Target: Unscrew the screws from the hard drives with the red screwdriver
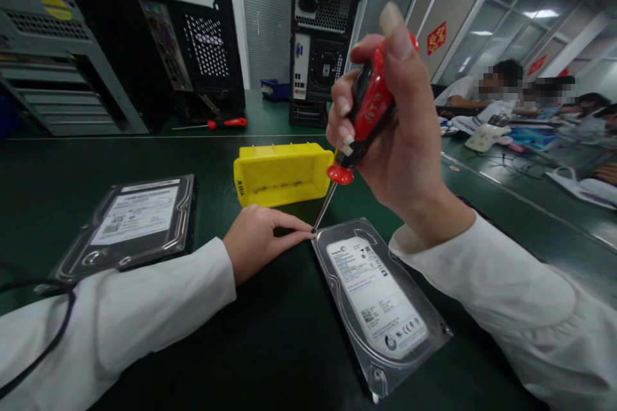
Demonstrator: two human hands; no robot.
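A hard drive with a white label (376, 295) lies on the dark green table, its far left corner under the tip of a red and black screwdriver (373, 99). My right hand (409, 122) is wrapped round the screwdriver's handle, thumb up near its top end. The shaft slants down and left to that corner. There my left hand (263, 237) pinches with thumb and fingertips beside the screwdriver tip; whatever is between them is too small to make out. Behind my hands stands a yellow plastic bin (284, 173) with several small dark pieces in it.
A second hard drive (139, 218) lies at the left. Open computer cases (193, 45) stand at the back left, another case (321, 45) behind the bin. A red screwdriver (226, 123) and a blue bin (275, 89) lie at the back. People sit at the far right.
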